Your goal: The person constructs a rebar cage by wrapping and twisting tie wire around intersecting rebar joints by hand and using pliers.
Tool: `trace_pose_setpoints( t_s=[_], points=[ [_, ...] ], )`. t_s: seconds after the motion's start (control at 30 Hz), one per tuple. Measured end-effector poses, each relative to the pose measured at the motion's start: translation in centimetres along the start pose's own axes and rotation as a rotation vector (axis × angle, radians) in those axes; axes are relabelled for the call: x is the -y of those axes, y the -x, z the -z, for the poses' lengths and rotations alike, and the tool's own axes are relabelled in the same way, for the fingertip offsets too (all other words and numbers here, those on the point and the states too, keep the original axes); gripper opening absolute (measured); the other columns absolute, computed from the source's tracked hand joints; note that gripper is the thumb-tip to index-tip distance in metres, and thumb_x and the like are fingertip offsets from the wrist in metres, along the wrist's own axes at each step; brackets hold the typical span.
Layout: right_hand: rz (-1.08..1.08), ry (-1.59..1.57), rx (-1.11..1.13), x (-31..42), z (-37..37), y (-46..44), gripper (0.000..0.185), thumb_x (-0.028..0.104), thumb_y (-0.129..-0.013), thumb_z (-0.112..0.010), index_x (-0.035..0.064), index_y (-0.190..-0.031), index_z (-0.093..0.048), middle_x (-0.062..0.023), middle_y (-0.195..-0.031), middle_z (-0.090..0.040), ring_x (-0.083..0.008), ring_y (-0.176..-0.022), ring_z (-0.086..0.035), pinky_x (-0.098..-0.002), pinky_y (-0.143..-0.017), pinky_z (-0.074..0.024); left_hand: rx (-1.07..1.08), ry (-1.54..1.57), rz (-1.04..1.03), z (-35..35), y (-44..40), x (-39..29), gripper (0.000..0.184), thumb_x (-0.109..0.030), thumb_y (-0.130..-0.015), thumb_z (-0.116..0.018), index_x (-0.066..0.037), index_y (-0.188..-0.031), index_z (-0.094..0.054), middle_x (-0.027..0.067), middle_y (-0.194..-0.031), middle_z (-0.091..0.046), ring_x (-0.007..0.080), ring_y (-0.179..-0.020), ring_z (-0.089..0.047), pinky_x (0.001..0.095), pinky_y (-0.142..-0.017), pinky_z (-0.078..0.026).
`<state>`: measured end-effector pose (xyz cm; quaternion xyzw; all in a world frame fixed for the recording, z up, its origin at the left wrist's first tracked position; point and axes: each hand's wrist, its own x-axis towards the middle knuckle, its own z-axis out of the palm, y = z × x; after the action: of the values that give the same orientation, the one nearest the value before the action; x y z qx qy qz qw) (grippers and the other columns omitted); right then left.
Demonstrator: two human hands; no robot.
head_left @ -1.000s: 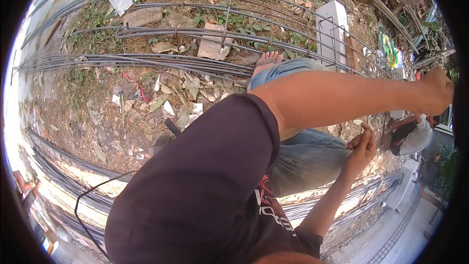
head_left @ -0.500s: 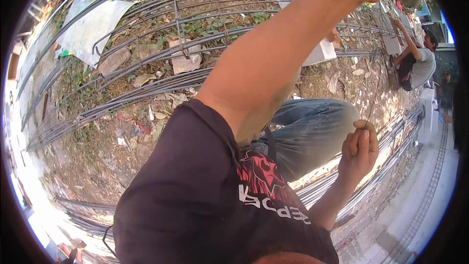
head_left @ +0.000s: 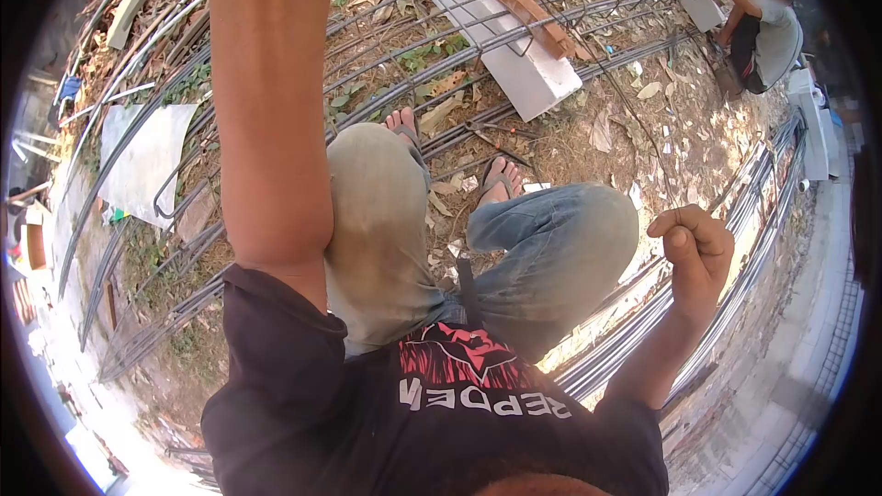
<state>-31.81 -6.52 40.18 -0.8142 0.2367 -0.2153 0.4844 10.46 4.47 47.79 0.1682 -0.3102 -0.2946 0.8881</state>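
Observation:
My right hand (head_left: pixel 695 248) is raised on the right side, above the bundled steel rods, with thumb and fingers pinched together. From the pinch a thin dark wire (head_left: pixel 636 112) runs up toward the rebar cage (head_left: pixel 450 48). My left forearm (head_left: pixel 276 110) stretches up past the top edge, so the left hand and anything in it are hidden. Under the cage lies a white block (head_left: pixel 503 60) bearing a reddish-brown wooden piece (head_left: pixel 528 11). My bent knees and sandalled feet are between the arms, close to the cage's bars.
Another person (head_left: pixel 770 32) squats at the far right, an arm reaching toward the cage. Long steel rods (head_left: pixel 634 321) lie along my right side. A pale sheet (head_left: pixel 142 161) rests on the ground at left. Dry leaves and rubble cover the soil.
My left arm has swung from the upper right to the left, and its hand has left the view. The view has shifted, showing my feet and the whole white block. My right hand stays pinched.

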Motion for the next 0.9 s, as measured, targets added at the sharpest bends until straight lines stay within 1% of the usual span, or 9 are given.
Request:
trace_pose_setpoints(
  t_s=[0.17, 0.2, 0.3, 0.33, 0.47, 0.63, 0.67, 0.8, 0.9],
  points=[
    [-0.248, 0.072, 0.001, -4.0, -0.1, -2.2, 0.027, 0.022, -0.099, -0.067, -0.0034, -0.094, -0.074, -0.0004, -0.072, -0.067, -0.0065, -0.066, -0.049, -0.0250, -0.059, -0.0344, -0.269, -0.036, -0.014, 1.0, -1.4, 2.8, 0.042, -0.038, -0.114, -0.038, -0.012, -0.082, -0.044, -0.0036, -0.060, -0.026, 0.0095, -0.047, -0.023, 0.0258, -0.040, -0.022],
    [-0.401, 0.097, 0.062, -5.8, 0.9, -2.3, 0.024, 0.020, -0.097, -0.069, -0.0019, -0.104, -0.076, -0.0055, -0.087, -0.072, -0.0124, -0.078, -0.059, -0.0292, -0.070, -0.0448, -0.304, -0.093, -0.003, 2.1, -2.0, 3.4, 0.041, -0.038, -0.114, -0.039, -0.012, -0.082, -0.044, -0.0038, -0.060, -0.026, 0.0093, -0.047, -0.023, 0.0260, -0.040, -0.023],
    [-0.114, 0.416, 0.119, -8.5, 1.3, -3.0, 0.035, 0.021, -0.095, -0.072, 0.0003, -0.123, -0.072, -0.0078, -0.106, -0.071, -0.0201, -0.100, -0.065, -0.0336, -0.093, -0.0487, -0.359, -0.198, 0.070, 6.8, -2.9, 6.7, 0.040, -0.039, -0.113, -0.043, -0.013, -0.083, -0.046, -0.0042, -0.061, -0.028, 0.0088, -0.049, -0.024, 0.0265, -0.043, -0.026],
    [-0.283, 0.422, 0.145, -6.4, 1.0, -4.2, 0.055, 0.023, -0.092, -0.074, 0.0027, -0.141, -0.062, -0.0133, -0.138, -0.064, -0.0276, -0.136, -0.054, -0.0406, -0.119, -0.0341, -0.343, -0.193, 0.130, 7.1, -2.2, 8.9, 0.039, -0.038, -0.113, -0.044, -0.013, -0.084, -0.047, -0.0042, -0.062, -0.029, 0.0087, -0.050, -0.026, 0.0265, -0.044, -0.027],
    [-0.051, -0.035, 0.071, -6.1, -1.0, -12.1, 0.069, 0.046, -0.096, -0.069, 0.0034, -0.149, -0.055, -0.0158, -0.141, -0.064, -0.0275, -0.138, -0.055, -0.0422, -0.122, -0.0332, -0.325, -0.062, 0.409, 4.5, -1.1, 16.7, 0.038, -0.038, -0.113, -0.046, -0.011, -0.086, -0.051, -0.0031, -0.064, -0.034, 0.0112, -0.057, -0.036, 0.0285, -0.054, -0.037],
    [0.089, -0.349, 0.082, -6.1, -6.1, -22.6, 0.060, 0.042, -0.105, -0.062, -0.0020, -0.145, -0.057, -0.0142, -0.120, -0.072, -0.0217, -0.108, -0.072, -0.0355, -0.094, -0.0560, -0.036, -0.399, 0.436, 2.3, -4.3, 21.8, 0.043, -0.040, -0.112, -0.048, -0.006, -0.092, -0.065, 0.0005, -0.074, -0.052, 0.0128, -0.067, -0.051, 0.0311, -0.062, -0.048],
    [0.079, -0.437, 0.010, -6.1, -6.6, -23.9, 0.046, 0.030, -0.109, -0.057, -0.0025, -0.141, -0.059, -0.0048, -0.092, -0.068, -0.0099, -0.073, -0.065, -0.0227, -0.063, -0.0515, 0.046, -0.538, 0.441, 2.8, -5.1, 22.6, 0.044, -0.040, -0.112, -0.048, -0.005, -0.094, -0.068, 0.0010, -0.076, -0.055, 0.0128, -0.069, -0.054, 0.0309, -0.064, -0.049],
    [0.030, -0.611, -0.224, -10.6, -6.2, -26.5, 0.034, 0.017, -0.111, -0.053, -0.0010, -0.138, -0.063, 0.0067, -0.069, -0.039, 0.0005, -0.053, -0.029, -0.0165, -0.044, -0.0219, 0.208, -0.573, 0.529, 7.0, -6.6, 25.3, 0.037, -0.032, -0.109, -0.056, -0.001, -0.102, -0.074, 0.0036, -0.079, -0.066, 0.0154, -0.074, -0.064, 0.0301, -0.071, -0.054],
    [-0.051, -0.507, -0.485, -15.6, -3.8, -25.2, 0.033, 0.016, -0.110, -0.053, -0.0002, -0.137, -0.064, 0.0074, -0.067, -0.040, 0.0009, -0.052, -0.031, -0.0169, -0.043, -0.0229, 0.668, -1.366, 0.240, 16.6, -6.4, 28.6, 0.021, -0.027, -0.098, -0.069, -0.011, -0.111, -0.075, 0.0088, -0.089, -0.075, 0.0228, -0.080, -0.070, 0.0398, -0.076, -0.056]
  ],
)
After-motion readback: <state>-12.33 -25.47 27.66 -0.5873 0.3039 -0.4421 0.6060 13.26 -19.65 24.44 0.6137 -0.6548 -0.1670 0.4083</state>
